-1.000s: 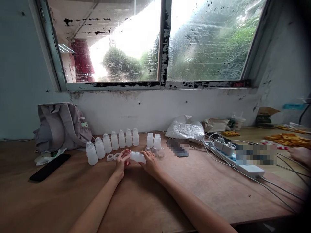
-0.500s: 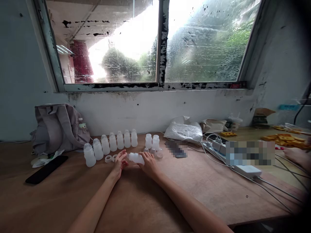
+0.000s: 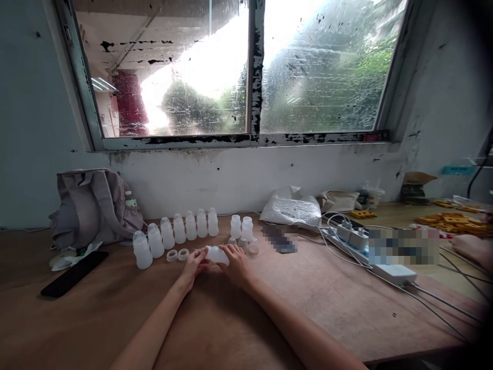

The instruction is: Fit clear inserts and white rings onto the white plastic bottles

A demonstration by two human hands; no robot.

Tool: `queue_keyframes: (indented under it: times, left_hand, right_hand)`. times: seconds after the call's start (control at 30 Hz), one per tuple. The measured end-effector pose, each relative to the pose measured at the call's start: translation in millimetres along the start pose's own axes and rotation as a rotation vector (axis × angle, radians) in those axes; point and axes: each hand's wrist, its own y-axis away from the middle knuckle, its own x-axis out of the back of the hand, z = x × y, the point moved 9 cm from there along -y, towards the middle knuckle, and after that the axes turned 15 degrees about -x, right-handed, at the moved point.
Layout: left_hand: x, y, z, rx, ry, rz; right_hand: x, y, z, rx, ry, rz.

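Observation:
A white translucent bottle (image 3: 217,255) lies on its side between my hands above the wooden table (image 3: 215,318). My left hand (image 3: 195,264) has its fingers closed round the bottle's left end, which they mostly hide. My right hand (image 3: 235,262) grips the other end. Several capped bottles (image 3: 179,228) stand in a row behind and to the left. Two white rings (image 3: 177,255) lie just left of my left hand. Beyond my right hand stand two bottles without caps (image 3: 241,227), with clear caps (image 3: 243,244) in front of them.
A grey backpack (image 3: 94,205) and a black flat object (image 3: 75,273) are at the left. Behind on the right lies a silver pouch (image 3: 295,208). Farther right are a power strip (image 3: 393,272) with cables, yellow parts (image 3: 450,224) and another person's hand (image 3: 468,245).
My left hand has moved right and its fingers have closed on the bottle's end. Both rings now show fully beside it. The view has shifted slightly.

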Motion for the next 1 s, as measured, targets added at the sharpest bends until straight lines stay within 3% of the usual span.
queue_keyframes:
  times: [0.23,0.33,0.47,0.57,0.63,0.8,0.9,1.0]
  left_hand:
    - [-2.9,0.7,14.8,-0.121,-0.02,-0.076]
    - [-6.0,1.2,10.9,-0.093,0.021,-0.09]
    - [-17.3,5.1,1.7,-0.031,0.176,-0.065]
    - [-22.0,10.5,-7.2,0.026,0.286,0.03]
    - [-15.9,14.5,-8.6,0.004,0.251,0.159]
    - [-1.8,30.6,-2.3,-0.066,0.121,0.411]
    - [-0.6,32.5,2.7,-0.106,0.074,0.428]
    - [-5.0,18.2,11.3,-0.205,-0.023,0.327]
  right_hand:
    - [-12.0,-3.6,11.4,-0.194,-0.43,-0.274]
    - [-11.1,-3.3,11.8,-0.219,-0.393,-0.271]
    - [-4.0,3.6,-2.3,-0.127,-0.234,-0.168]
    - [-6.7,10.7,-12.6,-0.096,-0.177,-0.174]
    - [-10.8,13.4,-15.6,-0.113,-0.225,-0.223]
    - [-20.2,12.0,0.3,-0.363,-0.424,-0.336]
    - [-26.8,11.6,6.8,-0.465,-0.532,-0.411]
    - [-27.0,7.6,13.6,-0.514,-0.64,-0.382]
